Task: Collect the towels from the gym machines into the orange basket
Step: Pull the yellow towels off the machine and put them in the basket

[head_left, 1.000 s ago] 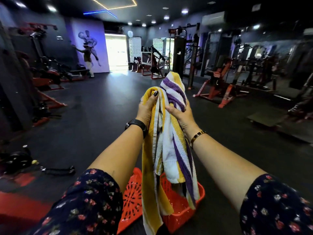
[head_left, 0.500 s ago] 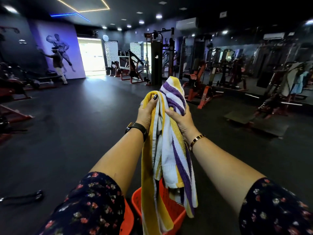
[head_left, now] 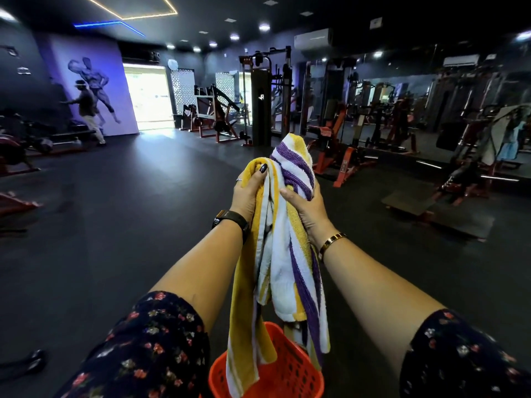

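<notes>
1. The left hand (head_left: 248,193) gripped the yellow top fold of the striped towel bundle (head_left: 283,262), with its thumb curled over the cloth.
2. The right hand (head_left: 309,206) clasped the purple-and-white fold just beside it.
3. The bundle hung between the forearms, and its lower ends reached the orange basket (head_left: 290,366) directly below; I could not tell if they touched it.
4. Gym machines (head_left: 339,156) stood well beyond, on the dark floor (head_left: 115,225).

Towel (head_left: 283,254) yellow, white, purple stripes; basket (head_left: 290,366) orange; sleeves (head_left: 149,349) dark floral; floor (head_left: 115,225) black.
</notes>
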Demonstrator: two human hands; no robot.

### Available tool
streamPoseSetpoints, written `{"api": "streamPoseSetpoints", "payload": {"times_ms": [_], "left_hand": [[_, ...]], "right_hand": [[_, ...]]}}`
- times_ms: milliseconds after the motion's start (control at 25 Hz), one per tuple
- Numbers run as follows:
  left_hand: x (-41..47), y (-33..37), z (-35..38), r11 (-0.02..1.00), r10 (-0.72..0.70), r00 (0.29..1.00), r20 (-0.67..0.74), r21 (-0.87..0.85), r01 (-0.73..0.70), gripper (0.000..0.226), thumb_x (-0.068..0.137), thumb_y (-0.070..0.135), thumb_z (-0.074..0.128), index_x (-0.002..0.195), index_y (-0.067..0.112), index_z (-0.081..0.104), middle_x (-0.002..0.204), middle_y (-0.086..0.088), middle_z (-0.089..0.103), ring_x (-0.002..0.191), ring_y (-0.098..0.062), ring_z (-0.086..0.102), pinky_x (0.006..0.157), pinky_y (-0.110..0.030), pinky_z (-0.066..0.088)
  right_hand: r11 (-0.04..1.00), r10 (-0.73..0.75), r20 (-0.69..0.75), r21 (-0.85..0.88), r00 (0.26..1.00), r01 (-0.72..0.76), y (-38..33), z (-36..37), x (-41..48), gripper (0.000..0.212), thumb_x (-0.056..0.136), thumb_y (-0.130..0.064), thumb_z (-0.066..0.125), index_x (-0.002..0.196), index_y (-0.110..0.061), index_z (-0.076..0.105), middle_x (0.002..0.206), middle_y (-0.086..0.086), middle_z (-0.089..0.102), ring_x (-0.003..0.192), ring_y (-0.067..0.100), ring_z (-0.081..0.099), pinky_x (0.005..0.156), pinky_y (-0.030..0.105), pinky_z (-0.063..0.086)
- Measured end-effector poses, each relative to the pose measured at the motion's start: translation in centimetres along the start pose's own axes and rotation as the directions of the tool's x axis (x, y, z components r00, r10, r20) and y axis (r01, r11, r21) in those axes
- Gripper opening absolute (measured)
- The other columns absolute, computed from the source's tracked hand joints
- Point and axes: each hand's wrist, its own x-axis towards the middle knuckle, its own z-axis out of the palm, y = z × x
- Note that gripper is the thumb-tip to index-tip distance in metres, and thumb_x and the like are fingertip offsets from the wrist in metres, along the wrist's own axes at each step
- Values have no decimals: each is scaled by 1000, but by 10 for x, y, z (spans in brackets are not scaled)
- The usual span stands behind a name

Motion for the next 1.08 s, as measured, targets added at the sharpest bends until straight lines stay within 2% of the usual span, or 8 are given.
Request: {"api": "streamPoseSetpoints", "payload": {"times_ms": [120,200,360,560,760,920,1000,1080], "left_hand": [[23,-15,10,1000,5,1000,-28,-3,-5,7,94,25,57,94,20,62,90,-7,69,78,-19,67,76,-34,58],[42,-25,18,1000,24,998,-53,-7,-24,8,93,25,60,96,19,64,92,-8,69,79,-21,67,80,-38,58],[74,-42,35,999,38,986,-161,-6,-39,35,76,38,70,103,16,65,96,-10,71,85,-26,68,84,-42,57],[92,-55,53,994,102,928,-357,-3,-111,27,93,21,58,116,6,58,89,-7,67,69,-12,68,62,-24,57],[89,-74,53,992,125,871,-474,35,-123,17,92,24,60,105,12,62,90,-7,68,78,-20,66,74,-33,58],[81,-88,40,989,146,808,-570,85,-118,24,84,33,66,102,18,61,96,-7,68,86,-22,66,84,-38,56],[80,-93,29,991,136,786,-603,94,-99,19,86,32,65,99,19,62,94,-6,68,85,-21,66,82,-37,56],[81,-97,17,992,127,770,-625,99,-82,27,83,36,67,102,17,62,94,-5,68,84,-20,66,78,-33,56]], "right_hand": [[1000,24,9,15,1000,-24,11,-13,28,83,57,-33,85,127,-33,41,123,-2,61,112,17,62,94,36,52],[999,36,30,20,999,-36,22,-25,52,85,56,-34,85,129,-32,42,128,2,60,114,19,62,97,40,51],[998,52,115,25,992,-55,34,-46,100,75,63,-26,81,127,-31,42,122,-2,61,111,16,62,98,40,51],[997,69,263,23,962,-78,44,-61,143,82,55,-35,85,128,-25,48,123,2,64,109,17,65,93,35,53],[986,122,342,64,932,-153,67,-65,155,56,62,-26,81,111,-32,54,115,0,67,105,18,66,91,36,55],[975,171,415,59,894,-214,90,-57,157,84,53,-40,82,128,-17,52,121,8,65,107,23,66,91,40,55],[969,201,441,39,875,-242,102,-49,157,86,54,-41,82,130,-16,51,121,8,66,107,23,66,93,41,55],[962,230,464,21,856,-271,114,-41,160,85,55,-42,82,130,-17,52,121,7,66,106,22,66,93,42,54]]}}
